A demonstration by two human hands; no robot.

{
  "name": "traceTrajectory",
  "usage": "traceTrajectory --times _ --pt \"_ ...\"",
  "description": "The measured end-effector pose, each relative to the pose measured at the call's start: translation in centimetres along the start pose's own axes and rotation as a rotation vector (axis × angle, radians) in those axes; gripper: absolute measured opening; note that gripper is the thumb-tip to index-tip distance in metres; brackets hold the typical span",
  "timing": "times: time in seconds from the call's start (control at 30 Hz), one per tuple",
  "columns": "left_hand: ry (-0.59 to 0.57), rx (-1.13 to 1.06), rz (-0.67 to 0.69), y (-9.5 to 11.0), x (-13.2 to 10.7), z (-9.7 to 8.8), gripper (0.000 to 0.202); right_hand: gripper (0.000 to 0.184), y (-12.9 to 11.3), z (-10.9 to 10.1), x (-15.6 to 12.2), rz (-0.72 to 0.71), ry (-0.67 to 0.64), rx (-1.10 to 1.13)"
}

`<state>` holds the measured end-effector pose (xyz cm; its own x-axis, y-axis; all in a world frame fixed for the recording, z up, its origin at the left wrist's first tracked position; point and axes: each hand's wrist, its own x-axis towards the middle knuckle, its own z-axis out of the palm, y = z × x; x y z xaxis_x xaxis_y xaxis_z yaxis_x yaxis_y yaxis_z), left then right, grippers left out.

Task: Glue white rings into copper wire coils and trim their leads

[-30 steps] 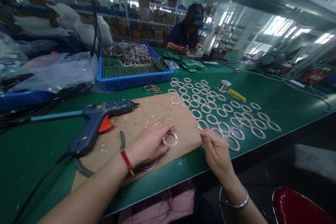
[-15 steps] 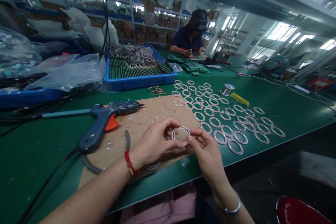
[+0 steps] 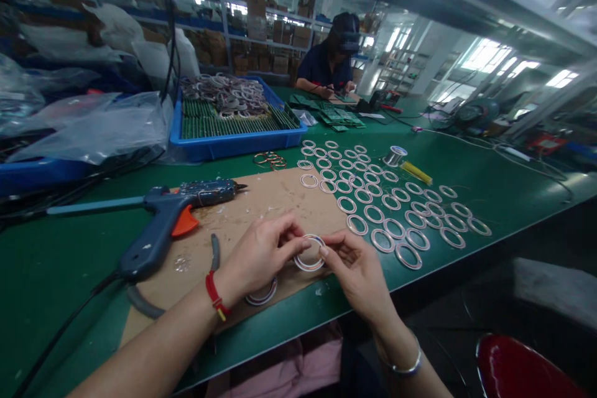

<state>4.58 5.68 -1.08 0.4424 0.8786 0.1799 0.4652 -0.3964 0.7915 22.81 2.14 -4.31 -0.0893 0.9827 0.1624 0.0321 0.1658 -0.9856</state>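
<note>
Both my hands hold one round wire coil ring (image 3: 309,253) just above a brown cardboard sheet (image 3: 261,199). My left hand (image 3: 261,255) pinches its left edge, and my right hand (image 3: 357,273) pinches its right edge with thumb and fingers. Another coil ring (image 3: 262,294) lies on the cardboard under my left wrist. Several rows of the same rings (image 3: 387,205) lie on the green table to the right. A blue glue gun (image 3: 168,217) with an orange trigger rests on the cardboard's left side.
A blue tray (image 3: 233,130) with green boards and loose rings stands behind. A solder spool (image 3: 395,154) and yellow tube (image 3: 417,172) lie past the rings. Plastic bags (image 3: 93,124) fill the left. Another person (image 3: 329,62) works at the far end. A red stool (image 3: 522,367) sits at lower right.
My left hand lifted the ring off the cardboard and my right hand came in to grip its other side. Both hands now hold it slightly lower than half a second ago.
</note>
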Motion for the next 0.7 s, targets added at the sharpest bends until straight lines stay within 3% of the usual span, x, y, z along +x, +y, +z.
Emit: traceTrajectory --times 0.2,0.33,0.43,0.57,0.63,0.7 --pt "-0.079 0.120 -0.006 -0.5 -0.1 0.7 0.032 0.022 -0.4 0.6 -1.0 0.082 -0.086 -0.007" --pt "0.007 0.278 -0.089 -1.3 0.3 0.2 0.044 0.020 -1.6 -0.7 -2.6 0.051 -0.113 -0.125" --pt "0.078 0.376 -0.142 -1.7 0.4 -0.8 0.052 0.026 -2.0 -5.9 -3.4 0.016 0.178 -0.188" --pt "0.096 0.373 -0.113 -1.7 0.4 -1.6 0.048 0.052 -0.5 -16.5 -4.3 0.111 0.677 -0.351" --pt "0.102 0.360 -0.091 -1.7 0.4 -1.6 0.042 0.055 0.6 -20.8 -4.7 0.202 0.788 -0.421" --pt "0.103 0.348 -0.097 -1.9 0.4 -1.4 0.037 0.050 1.6 -23.5 -4.9 0.246 0.818 -0.503"
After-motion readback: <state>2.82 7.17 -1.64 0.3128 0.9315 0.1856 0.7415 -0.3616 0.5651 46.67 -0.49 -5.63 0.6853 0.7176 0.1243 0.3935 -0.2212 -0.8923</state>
